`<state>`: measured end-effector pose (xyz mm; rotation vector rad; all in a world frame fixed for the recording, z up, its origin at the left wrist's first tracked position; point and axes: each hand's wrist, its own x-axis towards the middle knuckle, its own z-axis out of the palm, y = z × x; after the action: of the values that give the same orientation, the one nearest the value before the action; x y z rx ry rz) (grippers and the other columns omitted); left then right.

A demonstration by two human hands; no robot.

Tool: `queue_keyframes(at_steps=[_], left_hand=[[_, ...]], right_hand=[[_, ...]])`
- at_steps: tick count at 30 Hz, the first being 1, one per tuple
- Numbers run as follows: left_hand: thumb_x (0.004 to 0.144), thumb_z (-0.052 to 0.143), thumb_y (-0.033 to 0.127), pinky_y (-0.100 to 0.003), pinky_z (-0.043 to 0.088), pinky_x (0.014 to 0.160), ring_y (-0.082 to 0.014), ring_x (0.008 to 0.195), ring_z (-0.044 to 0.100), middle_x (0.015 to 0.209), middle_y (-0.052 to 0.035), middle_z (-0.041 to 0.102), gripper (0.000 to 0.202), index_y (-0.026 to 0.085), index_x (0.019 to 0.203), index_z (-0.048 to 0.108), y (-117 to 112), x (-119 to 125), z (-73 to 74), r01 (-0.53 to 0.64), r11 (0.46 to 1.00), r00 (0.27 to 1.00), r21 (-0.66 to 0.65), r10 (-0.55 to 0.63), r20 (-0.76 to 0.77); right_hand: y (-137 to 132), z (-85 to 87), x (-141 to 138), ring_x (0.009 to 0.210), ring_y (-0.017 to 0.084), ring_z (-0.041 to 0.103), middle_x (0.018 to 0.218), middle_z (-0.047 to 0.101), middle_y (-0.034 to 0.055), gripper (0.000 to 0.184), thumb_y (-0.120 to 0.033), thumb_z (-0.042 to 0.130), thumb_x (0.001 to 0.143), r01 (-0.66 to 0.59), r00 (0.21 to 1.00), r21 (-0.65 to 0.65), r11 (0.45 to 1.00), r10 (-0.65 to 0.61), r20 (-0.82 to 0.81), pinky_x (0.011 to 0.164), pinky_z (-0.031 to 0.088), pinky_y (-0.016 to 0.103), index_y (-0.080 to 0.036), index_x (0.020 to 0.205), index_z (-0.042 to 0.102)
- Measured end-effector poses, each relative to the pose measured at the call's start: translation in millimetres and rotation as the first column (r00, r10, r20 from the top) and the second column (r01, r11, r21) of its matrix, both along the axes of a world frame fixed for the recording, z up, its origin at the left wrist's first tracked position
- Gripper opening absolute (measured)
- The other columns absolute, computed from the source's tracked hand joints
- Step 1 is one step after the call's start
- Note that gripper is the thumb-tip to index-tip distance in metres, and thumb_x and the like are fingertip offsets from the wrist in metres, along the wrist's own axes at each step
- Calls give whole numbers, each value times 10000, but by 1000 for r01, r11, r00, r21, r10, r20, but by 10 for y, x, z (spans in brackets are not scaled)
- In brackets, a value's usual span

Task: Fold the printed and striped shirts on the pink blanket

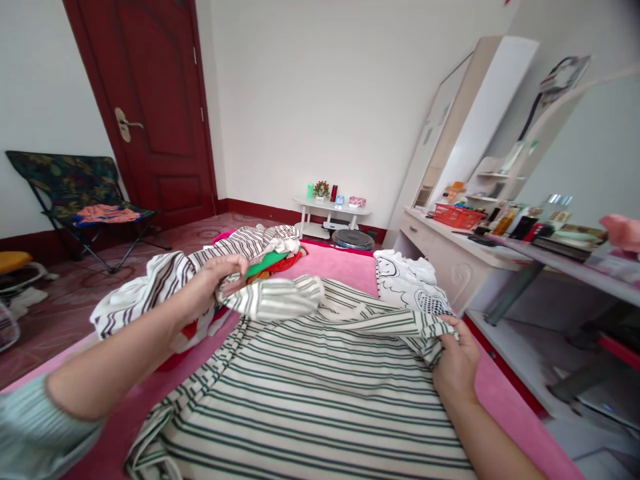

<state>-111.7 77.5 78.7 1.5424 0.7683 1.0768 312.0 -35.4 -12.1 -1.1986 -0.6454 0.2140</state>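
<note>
A white shirt with dark green stripes [310, 393] lies spread out on the pink bed [345, 263] in front of me. My left hand [215, 280] is closed around one sleeve of it, lifted a little above the bed. My right hand [457, 357] pinches the shirt's fabric at its right shoulder edge. Just behind my left hand lies a pile of clothes [235, 257] with a brown-striped garment on top and green and red pieces under it.
A white patterned garment [407, 280] lies at the far right of the bed. A white dressing table [450, 247] with bottles and a red basket [457, 215] stands to the right. A folding chair [75, 193], a red door [160, 100] and a small white table [330, 210] are beyond.
</note>
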Motion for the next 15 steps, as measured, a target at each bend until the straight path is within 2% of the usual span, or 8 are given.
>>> queue_keyframes(at_steps=[1, 2, 3, 5, 7, 10, 12, 15], left_hand=[[741, 546, 326, -192, 234, 396, -76, 360, 296, 402, 64, 355, 168, 170, 682, 568, -35, -121, -9, 49, 998, 977, -26, -53, -204], [752, 561, 358, -195, 222, 388, -77, 353, 301, 403, 59, 375, 203, 167, 690, 593, -74, -221, -22, 94, 994, 909, -48, -105, -404], [756, 575, 395, -200, 238, 390, -86, 363, 342, 420, 48, 416, 239, 168, 697, 616, -121, -293, -36, 134, 990, 809, -46, -136, -572], [759, 585, 471, -217, 339, 444, -130, 460, 484, 528, 14, 538, 299, 181, 744, 659, -264, -339, -55, 197, 978, 625, 69, -70, -777], [774, 567, 525, -251, 451, 604, -183, 674, 603, 768, -25, 647, 356, 207, 882, 684, -473, -268, -74, 260, 925, 542, 279, 99, -835], [738, 623, 538, -330, 460, 873, -249, 1008, 590, 1158, -65, 603, 483, 257, 1130, 623, -826, -59, -171, 369, 806, 497, 463, 250, -831], [715, 672, 477, -377, 435, 944, -276, 1093, 552, 1228, -70, 571, 520, 278, 1188, 591, -993, 57, -296, 421, 750, 475, 511, 298, -828], [826, 562, 296, -366, 459, 921, -241, 1028, 589, 1109, -62, 640, 313, 270, 1131, 631, -1061, 99, -444, 432, 704, 468, 564, 359, -807]], right_hand=[[9, -5, 22, 650, 130, 499, 761, 596, -22, 274, -242, 597, 608, 13, 1000, 19, 1000, -13, 3, 574, 372, 213, -180, 869, 648], [17, -11, 40, 680, 136, 513, 778, 606, -18, 264, -243, 596, 609, 26, 1000, 38, 999, -26, 8, 597, 384, 217, -180, 859, 653], [26, -17, 56, 699, 140, 520, 785, 610, -16, 257, -244, 591, 611, 34, 999, 52, 998, -35, 12, 612, 391, 220, -181, 852, 658], [40, -30, 81, 700, 142, 520, 765, 604, -18, 259, -235, 574, 614, 32, 999, 63, 998, -33, 20, 618, 392, 224, -179, 850, 663], [48, -40, 95, 688, 142, 516, 728, 589, -23, 268, -222, 563, 612, 12, 1000, 57, 998, -14, 27, 622, 390, 226, -173, 854, 667], [49, -40, 90, 720, 149, 533, 727, 598, -25, 259, -221, 568, 622, -3, 1000, 42, 999, 2, 22, 675, 406, 242, -171, 855, 670], [35, -18, 76, 760, 158, 547, 764, 620, -22, 247, -256, 577, 653, -2, 999, 15, 1000, 1, 36, 723, 418, 263, -173, 866, 670], [-30, 92, 69, 813, 179, 554, 783, 632, -17, 245, -322, 565, 706, -4, 995, -51, 999, 9, 97, 788, 426, 306, -169, 868, 665]])
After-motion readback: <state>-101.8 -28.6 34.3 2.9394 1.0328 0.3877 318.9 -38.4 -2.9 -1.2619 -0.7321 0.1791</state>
